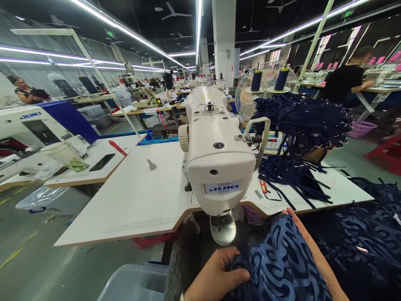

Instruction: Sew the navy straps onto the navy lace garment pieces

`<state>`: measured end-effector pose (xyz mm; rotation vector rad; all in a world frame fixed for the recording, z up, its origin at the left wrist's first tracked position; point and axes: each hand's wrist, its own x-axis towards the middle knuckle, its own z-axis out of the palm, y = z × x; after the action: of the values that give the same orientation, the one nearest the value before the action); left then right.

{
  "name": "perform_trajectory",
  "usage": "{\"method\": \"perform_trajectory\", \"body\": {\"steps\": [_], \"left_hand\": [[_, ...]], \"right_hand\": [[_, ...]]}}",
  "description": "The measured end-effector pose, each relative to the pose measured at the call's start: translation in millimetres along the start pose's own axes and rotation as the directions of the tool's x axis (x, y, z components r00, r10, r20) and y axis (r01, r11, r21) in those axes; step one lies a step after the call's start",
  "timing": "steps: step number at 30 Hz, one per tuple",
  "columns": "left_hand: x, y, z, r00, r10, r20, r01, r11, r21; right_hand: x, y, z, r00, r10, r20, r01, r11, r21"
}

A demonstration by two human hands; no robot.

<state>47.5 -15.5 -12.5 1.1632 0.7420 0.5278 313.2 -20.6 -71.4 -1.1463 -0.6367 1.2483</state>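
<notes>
A piece of navy fabric with swirling blue embroidery [277,255] lies across the front, close below the head of a white JUKI sewing machine [216,159]. My left hand [219,274] is closed on its left edge, thumb on top and fingers curled under. My right hand [305,236] holds the right side, partly hidden behind the cloth, with its fingertips showing at the upper edge. The machine's rounded metal plate [223,230] is just above my left hand. Needle and foot cannot be made out.
Dark straps with small metal rings [303,121] hang in a thick bundle at right; more straps [291,175] lie on the white table [140,192]. Orange-handled snips [263,186] lie near them. More embroidered fabric [372,238] is heaped at right. A person [343,81] works behind.
</notes>
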Motion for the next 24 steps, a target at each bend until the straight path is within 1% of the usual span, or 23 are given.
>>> {"method": "perform_trajectory", "body": {"steps": [3,6,9,12,19,24], "left_hand": [[-4.1,4.9,1.9,1.000,0.001,-0.006,-0.001,0.999,0.036],[-5.0,9.0,2.5,1.000,0.009,-0.004,-0.008,0.997,0.073],[-5.2,12.9,3.3,1.000,0.015,0.013,-0.016,0.995,0.093],[-6.4,16.1,4.2,1.000,0.015,0.015,-0.016,0.996,0.092],[-10.4,20.1,3.9,0.999,-0.037,0.002,0.037,0.991,0.132],[-10.4,22.1,2.2,0.999,-0.051,-0.017,0.054,0.975,0.214]], "right_hand": [[1.0,4.7,1.9,0.998,0.018,-0.057,-0.015,0.999,0.047],[1.1,5.9,0.0,0.997,0.030,-0.075,-0.028,0.999,0.022],[-0.4,5.7,-3.2,0.999,-0.001,-0.053,0.001,1.000,-0.014],[-2.5,4.7,-4.2,0.999,0.014,-0.040,-0.014,1.000,-0.010],[-9.1,-3.0,3.4,0.998,0.021,-0.053,-0.015,0.993,0.113],[-17.6,-13.2,6.7,0.999,0.041,0.008,-0.042,0.981,0.192]]}}
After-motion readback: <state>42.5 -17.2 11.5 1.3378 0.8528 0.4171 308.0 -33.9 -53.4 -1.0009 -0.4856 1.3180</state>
